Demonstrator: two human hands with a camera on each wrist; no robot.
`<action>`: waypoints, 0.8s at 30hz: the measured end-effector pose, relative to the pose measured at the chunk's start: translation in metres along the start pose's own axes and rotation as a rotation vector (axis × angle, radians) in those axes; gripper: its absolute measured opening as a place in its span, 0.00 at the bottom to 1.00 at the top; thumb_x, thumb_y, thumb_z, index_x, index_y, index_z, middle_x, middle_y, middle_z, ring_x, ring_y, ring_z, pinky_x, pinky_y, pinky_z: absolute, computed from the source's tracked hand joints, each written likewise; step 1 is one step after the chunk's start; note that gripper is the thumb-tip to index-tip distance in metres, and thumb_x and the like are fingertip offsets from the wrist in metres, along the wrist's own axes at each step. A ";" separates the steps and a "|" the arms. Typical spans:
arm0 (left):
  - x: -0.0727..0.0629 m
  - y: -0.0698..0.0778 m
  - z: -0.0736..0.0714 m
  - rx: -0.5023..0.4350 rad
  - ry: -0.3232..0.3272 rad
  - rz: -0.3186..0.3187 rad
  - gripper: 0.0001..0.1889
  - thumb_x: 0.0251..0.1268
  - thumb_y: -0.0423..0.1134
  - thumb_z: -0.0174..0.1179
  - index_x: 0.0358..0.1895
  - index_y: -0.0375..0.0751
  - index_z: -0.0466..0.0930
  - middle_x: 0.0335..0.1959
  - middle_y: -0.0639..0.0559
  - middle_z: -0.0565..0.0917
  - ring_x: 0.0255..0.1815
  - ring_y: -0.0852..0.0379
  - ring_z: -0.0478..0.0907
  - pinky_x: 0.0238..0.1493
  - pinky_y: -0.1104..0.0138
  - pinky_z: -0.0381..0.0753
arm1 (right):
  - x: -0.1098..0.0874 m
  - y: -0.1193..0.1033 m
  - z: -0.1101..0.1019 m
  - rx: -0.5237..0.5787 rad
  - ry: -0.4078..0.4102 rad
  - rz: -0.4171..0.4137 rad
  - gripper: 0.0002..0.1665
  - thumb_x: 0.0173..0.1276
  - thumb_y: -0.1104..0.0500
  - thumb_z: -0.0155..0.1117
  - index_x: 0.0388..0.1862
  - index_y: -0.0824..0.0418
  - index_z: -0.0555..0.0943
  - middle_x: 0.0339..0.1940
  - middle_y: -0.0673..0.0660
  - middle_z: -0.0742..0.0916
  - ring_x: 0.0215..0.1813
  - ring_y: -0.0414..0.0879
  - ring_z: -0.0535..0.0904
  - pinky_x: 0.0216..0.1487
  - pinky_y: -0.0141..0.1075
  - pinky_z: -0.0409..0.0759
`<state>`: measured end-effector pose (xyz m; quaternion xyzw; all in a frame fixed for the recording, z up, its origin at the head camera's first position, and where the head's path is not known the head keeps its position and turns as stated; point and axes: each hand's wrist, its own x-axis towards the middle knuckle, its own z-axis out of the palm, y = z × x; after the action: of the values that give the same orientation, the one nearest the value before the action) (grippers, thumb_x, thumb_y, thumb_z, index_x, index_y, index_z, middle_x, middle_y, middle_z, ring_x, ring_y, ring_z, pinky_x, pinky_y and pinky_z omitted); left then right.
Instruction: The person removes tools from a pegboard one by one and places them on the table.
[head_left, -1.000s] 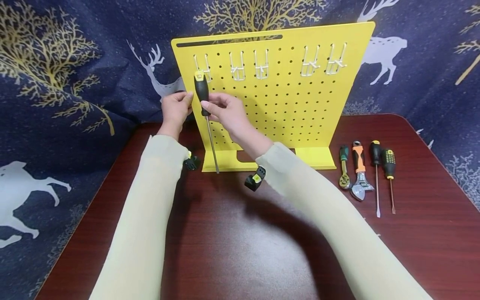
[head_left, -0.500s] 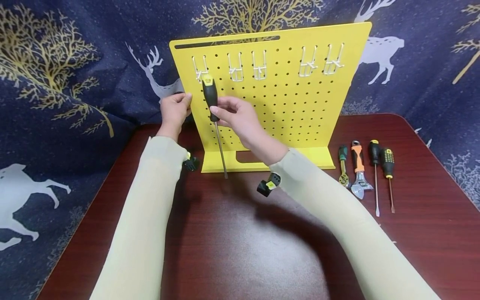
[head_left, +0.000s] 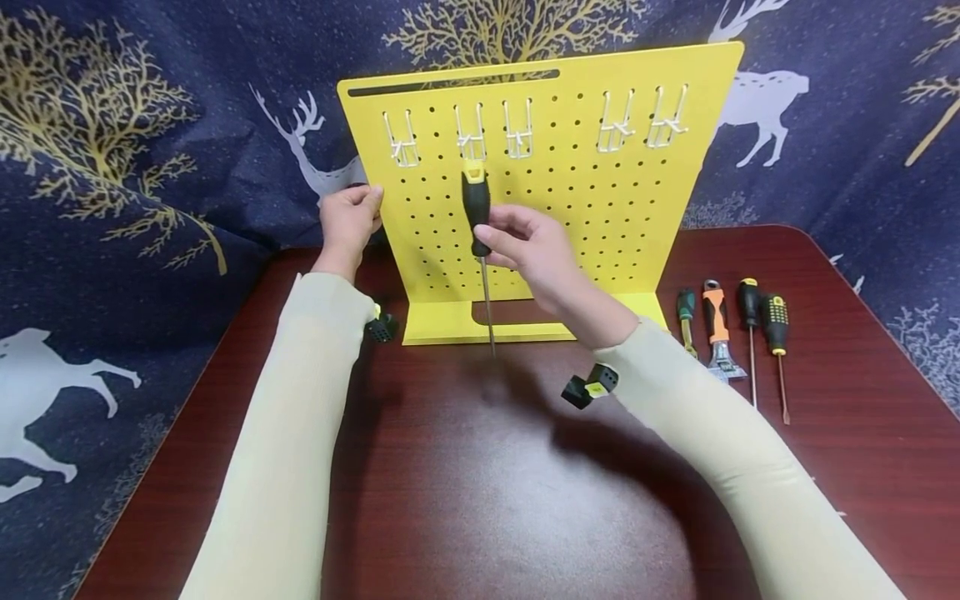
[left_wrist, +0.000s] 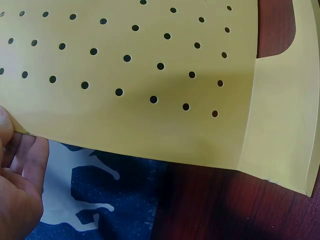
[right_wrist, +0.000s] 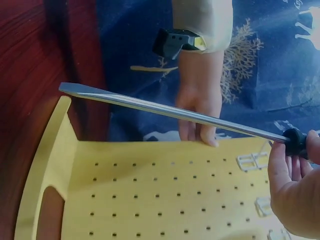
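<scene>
My right hand pinches a flat-blade screwdriver low on its black handle. The yellow cap points up and the long shank hangs down in front of the yellow pegboard. In the right wrist view the screwdriver's shank crosses the picture, its flat tip at the left. With thumb and fingers, my left hand grips the board's left edge; the left wrist view shows the hand at that edge. Behind the screwdriver's cap is a white wire hook, one of several along the board's upper part.
On the table's right side lie a green-handled ratchet, an orange-handled adjustable wrench, a black screwdriver and a yellow-and-black screwdriver. The pegboard's foot rests on the dark red table. A patterned blue cloth hangs behind.
My right hand has carried the screwdriver rightward and slightly down, from before the leftmost hook to before the second one. My left hand stays on the board's edge.
</scene>
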<state>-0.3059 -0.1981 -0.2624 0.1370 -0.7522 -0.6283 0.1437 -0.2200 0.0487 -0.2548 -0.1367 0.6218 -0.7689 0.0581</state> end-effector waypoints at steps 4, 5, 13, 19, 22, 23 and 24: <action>0.000 0.000 0.000 -0.006 -0.001 0.006 0.17 0.74 0.39 0.62 0.57 0.31 0.84 0.23 0.63 0.76 0.29 0.68 0.74 0.63 0.59 0.83 | -0.010 -0.001 -0.018 0.036 -0.001 0.014 0.07 0.75 0.68 0.60 0.48 0.64 0.83 0.38 0.48 0.84 0.41 0.37 0.83 0.49 0.30 0.88; -0.001 0.001 0.000 -0.005 -0.001 0.008 0.16 0.74 0.39 0.62 0.56 0.31 0.85 0.22 0.63 0.75 0.28 0.68 0.74 0.62 0.59 0.83 | -0.012 -0.001 -0.023 0.042 0.003 0.015 0.07 0.75 0.68 0.60 0.45 0.59 0.83 0.38 0.47 0.84 0.40 0.37 0.83 0.48 0.29 0.87; -0.002 0.002 0.000 0.017 0.007 0.020 0.16 0.74 0.40 0.62 0.55 0.32 0.85 0.21 0.63 0.74 0.28 0.67 0.73 0.58 0.62 0.84 | -0.029 -0.002 -0.056 0.066 0.056 0.031 0.18 0.77 0.67 0.57 0.35 0.48 0.86 0.35 0.45 0.85 0.38 0.36 0.84 0.46 0.28 0.87; -0.002 0.001 0.000 0.005 0.004 0.020 0.16 0.74 0.39 0.62 0.56 0.31 0.84 0.20 0.64 0.75 0.27 0.67 0.73 0.61 0.59 0.84 | -0.042 0.001 -0.078 0.114 0.085 0.067 0.16 0.78 0.66 0.57 0.34 0.50 0.86 0.36 0.46 0.85 0.41 0.37 0.83 0.48 0.29 0.87; -0.002 0.002 0.000 0.006 0.001 0.011 0.17 0.74 0.40 0.62 0.57 0.31 0.84 0.21 0.64 0.75 0.28 0.67 0.74 0.63 0.59 0.83 | -0.049 0.002 -0.091 0.136 0.097 0.066 0.14 0.77 0.65 0.59 0.36 0.51 0.87 0.37 0.47 0.86 0.42 0.37 0.84 0.48 0.29 0.87; -0.002 0.002 -0.001 0.005 0.002 0.008 0.17 0.74 0.40 0.62 0.57 0.32 0.84 0.21 0.64 0.75 0.28 0.67 0.74 0.63 0.59 0.83 | -0.052 0.002 -0.095 0.154 0.103 0.064 0.13 0.77 0.65 0.60 0.36 0.52 0.88 0.37 0.47 0.86 0.41 0.37 0.84 0.48 0.29 0.87; -0.002 0.002 -0.001 0.008 0.003 0.008 0.17 0.74 0.40 0.62 0.57 0.32 0.85 0.21 0.64 0.75 0.28 0.67 0.73 0.62 0.60 0.84 | -0.054 0.002 -0.100 0.173 0.108 0.060 0.12 0.76 0.65 0.61 0.37 0.52 0.88 0.37 0.48 0.87 0.41 0.37 0.85 0.47 0.29 0.87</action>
<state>-0.3038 -0.1976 -0.2604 0.1354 -0.7551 -0.6245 0.1467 -0.1968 0.1563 -0.2829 -0.0710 0.5592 -0.8239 0.0589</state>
